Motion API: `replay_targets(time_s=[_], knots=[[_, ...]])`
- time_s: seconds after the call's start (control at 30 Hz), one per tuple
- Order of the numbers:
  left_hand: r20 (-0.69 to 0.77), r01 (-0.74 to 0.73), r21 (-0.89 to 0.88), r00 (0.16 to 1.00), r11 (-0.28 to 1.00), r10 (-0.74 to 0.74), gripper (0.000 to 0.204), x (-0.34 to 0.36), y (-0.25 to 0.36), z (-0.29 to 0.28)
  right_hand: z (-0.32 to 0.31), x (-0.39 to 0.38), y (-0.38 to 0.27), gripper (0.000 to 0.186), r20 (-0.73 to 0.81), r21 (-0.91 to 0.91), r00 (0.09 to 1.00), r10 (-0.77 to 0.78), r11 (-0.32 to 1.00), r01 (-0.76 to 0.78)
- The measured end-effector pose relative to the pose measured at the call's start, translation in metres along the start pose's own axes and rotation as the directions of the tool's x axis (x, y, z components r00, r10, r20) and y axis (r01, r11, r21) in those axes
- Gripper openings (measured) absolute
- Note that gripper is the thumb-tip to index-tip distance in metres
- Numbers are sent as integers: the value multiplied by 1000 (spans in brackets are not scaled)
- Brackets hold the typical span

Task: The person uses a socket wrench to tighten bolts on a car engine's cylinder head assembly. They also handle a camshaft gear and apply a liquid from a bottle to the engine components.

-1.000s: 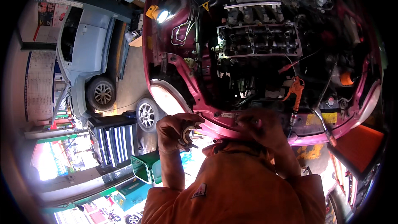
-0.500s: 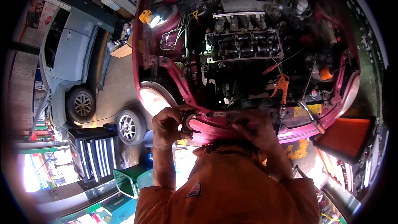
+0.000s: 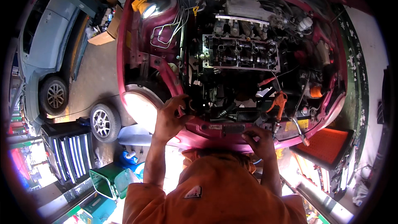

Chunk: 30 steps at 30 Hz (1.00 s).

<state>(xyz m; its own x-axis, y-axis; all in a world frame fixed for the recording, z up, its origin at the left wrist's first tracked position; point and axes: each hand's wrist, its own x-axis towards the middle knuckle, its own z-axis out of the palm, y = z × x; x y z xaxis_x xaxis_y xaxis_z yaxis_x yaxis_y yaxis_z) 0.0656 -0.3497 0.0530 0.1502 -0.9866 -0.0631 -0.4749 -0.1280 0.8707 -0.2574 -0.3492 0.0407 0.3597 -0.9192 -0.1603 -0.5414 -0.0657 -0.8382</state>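
Observation:
My left hand (image 3: 171,120) is above the left front of the engine bay, thumb and fingers pinched on a small dark ring-shaped part (image 3: 191,107), partly hidden by the fingers. Over the front panel (image 3: 203,135), my right hand (image 3: 261,141) has its fingers curled together; what they hold, if anything, is too dark to make out. Behind both hands is the engine, its cylinder head (image 3: 242,54) uncovered and the camshafts exposed.
An orange air blow gun (image 3: 278,101) hangs by the front panel, with a ratchet (image 3: 299,130) to its right. A yellow work light (image 3: 143,6) shines from the left fender. A loose wheel (image 3: 105,122), a tool cabinet (image 3: 66,151) and a green bin (image 3: 105,184) stand at left.
My left hand has moved the ring-shaped part up over the bay's edge and turned it. My right hand has lowered slightly, its fingers curling. The view has shifted.

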Motion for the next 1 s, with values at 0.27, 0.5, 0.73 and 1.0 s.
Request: replay_targets(time_s=[0.27, 0.5, 0.73, 1.0], knots=[[-135, -202, 66, 969, 977, 209, 41, 67, -41, -14, -29, 51, 39, 24, -563, -202, 826, 27, 965, -169], [-285, -183, -145, 949, 972, 137, 44, 81, -60, -29, -87, 33, 150, 37, -336, -250, 890, 309, 882, -400], [-393, -247, -102, 900, 964, 188, 45, 24, -56, -72, -66, 71, 87, 37, -370, -92, 929, -28, 996, -7], [-590, -182, -157, 806, 971, 55, 42, -77, -60, -99, -22, 161, -22, 31, -2, -141, 985, -170, 976, 168]])
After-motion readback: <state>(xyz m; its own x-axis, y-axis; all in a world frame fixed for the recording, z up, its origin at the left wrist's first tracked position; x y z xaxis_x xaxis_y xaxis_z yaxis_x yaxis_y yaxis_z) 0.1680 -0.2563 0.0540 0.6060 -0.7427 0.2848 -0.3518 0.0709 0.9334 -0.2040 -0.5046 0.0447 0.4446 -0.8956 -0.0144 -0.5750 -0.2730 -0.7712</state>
